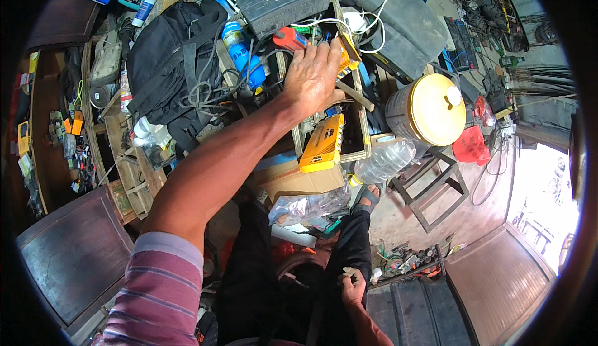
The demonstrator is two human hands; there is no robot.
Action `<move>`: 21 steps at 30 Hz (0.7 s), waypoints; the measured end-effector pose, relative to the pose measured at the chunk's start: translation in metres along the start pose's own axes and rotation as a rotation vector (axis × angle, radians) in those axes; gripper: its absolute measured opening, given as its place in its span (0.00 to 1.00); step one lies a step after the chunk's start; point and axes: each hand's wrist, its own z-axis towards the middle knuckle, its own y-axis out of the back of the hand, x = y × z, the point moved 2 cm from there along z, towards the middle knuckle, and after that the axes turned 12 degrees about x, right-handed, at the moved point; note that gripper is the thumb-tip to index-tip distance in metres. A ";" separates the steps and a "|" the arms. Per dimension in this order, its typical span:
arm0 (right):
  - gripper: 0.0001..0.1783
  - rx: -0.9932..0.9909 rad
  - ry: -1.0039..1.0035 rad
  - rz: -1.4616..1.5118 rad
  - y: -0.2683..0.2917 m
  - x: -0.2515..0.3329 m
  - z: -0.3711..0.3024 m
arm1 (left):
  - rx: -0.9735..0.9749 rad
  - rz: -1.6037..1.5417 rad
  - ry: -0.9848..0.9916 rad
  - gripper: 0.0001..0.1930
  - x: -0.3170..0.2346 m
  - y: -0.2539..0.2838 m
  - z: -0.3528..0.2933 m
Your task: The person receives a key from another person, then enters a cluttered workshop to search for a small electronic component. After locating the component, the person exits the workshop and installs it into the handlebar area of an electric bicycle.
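Note:
My left arm, in a striped sleeve, reaches across to a wooden crate (pixel 366 135). My left hand (pixel 314 75) is bent over the crate, closed against a yellow box (pixel 350 54) on its right; the fingertips are partly hidden. A second yellow box (pixel 324 143) lies slanted on the near part of the crate. Just beyond my fingers is a red-capped thing (pixel 290 38), and left of it a blue spray can (pixel 243 53). A short wooden stick (pixel 355 95) lies by my wrist. My right hand (pixel 354 285) rests on my right knee, its fingers curled, with nothing visible in them.
A black backpack (pixel 168 59) and tangled cables lie left of the crate. Right of it stand a tub with a yellow lid (pixel 436 109), a clear plastic bottle (pixel 386 161) and a metal frame (pixel 433 190). A cardboard box (pixel 305 181) sits before my legs.

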 end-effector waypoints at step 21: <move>0.10 -0.008 -0.020 0.039 -0.001 0.009 0.002 | -0.247 -0.914 0.355 0.13 0.026 0.096 -0.099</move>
